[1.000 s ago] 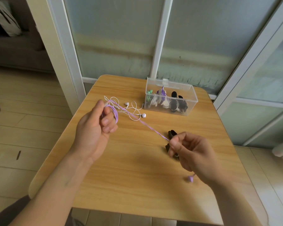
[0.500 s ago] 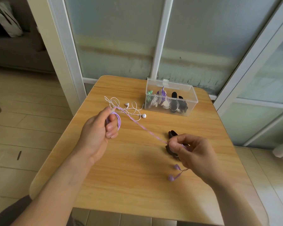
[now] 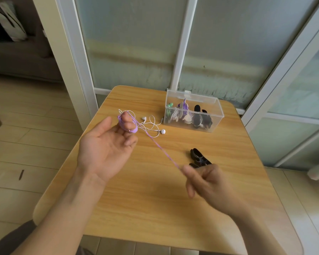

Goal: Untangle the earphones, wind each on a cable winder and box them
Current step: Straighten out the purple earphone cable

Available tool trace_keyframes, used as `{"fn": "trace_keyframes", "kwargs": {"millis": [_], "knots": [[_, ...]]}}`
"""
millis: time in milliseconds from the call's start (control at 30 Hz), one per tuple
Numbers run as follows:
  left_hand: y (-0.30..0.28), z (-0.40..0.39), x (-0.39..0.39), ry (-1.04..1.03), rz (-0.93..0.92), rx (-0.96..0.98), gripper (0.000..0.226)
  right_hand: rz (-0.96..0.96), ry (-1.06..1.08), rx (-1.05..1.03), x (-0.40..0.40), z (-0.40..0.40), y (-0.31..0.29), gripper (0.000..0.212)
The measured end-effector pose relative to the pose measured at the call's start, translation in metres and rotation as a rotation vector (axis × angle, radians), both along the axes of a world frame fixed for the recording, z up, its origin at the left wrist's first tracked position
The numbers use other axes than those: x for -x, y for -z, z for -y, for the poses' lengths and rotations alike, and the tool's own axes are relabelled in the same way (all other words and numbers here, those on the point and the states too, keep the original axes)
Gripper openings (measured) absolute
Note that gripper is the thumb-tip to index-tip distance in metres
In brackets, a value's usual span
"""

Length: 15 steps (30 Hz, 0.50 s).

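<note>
The purple earphone cable (image 3: 160,149) runs taut between my hands above the wooden table (image 3: 155,208). My left hand (image 3: 107,148) is palm up, with the cable coiled in several loops around two raised fingers. My right hand (image 3: 208,181) pinches the cable's other end; its earbuds are hidden. White earphones (image 3: 153,126) lie loose on the table behind the left hand. A black cable winder (image 3: 199,158) lies just beyond my right hand. The clear plastic box (image 3: 217,115) at the back holds several wound earphones.
The table stands against frosted glass doors with white frames (image 3: 180,52). Wooden floor (image 3: 17,144) lies to the left and tiled floor at the right. The table's front edge is close to my body.
My left hand has rolled from knuckles up to palm up, with the purple loops now on its raised fingers. My right hand has slid down and right along the cable; the hanging earbuds are out of sight.
</note>
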<state>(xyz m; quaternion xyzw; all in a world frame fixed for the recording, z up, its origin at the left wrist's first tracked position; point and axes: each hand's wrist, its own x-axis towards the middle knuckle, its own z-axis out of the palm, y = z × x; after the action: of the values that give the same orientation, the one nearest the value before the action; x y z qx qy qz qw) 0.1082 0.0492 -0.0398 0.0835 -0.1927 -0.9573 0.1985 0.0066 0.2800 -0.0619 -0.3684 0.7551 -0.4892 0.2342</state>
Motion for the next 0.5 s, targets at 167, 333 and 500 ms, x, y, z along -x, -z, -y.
{"fn": "trace_keyframes", "kwargs": {"millis": [167, 333, 500], "knots": [[0.0, -0.001, 0.002, -0.113, 0.101, 0.377, 0.039, 0.06, -0.304, -0.064, -0.021, 0.009, 0.005, 0.047], [0.023, -0.013, 0.007, -0.169, 0.379, 1.269, 0.026, 0.189, -0.332, 0.004, -0.026, 0.01, -0.004, 0.029], [0.042, -0.016, 0.005, 0.011, 0.554, 2.05, 0.033, 0.119, 0.092, 0.196, -0.012, 0.006, -0.008, 0.019]]}}
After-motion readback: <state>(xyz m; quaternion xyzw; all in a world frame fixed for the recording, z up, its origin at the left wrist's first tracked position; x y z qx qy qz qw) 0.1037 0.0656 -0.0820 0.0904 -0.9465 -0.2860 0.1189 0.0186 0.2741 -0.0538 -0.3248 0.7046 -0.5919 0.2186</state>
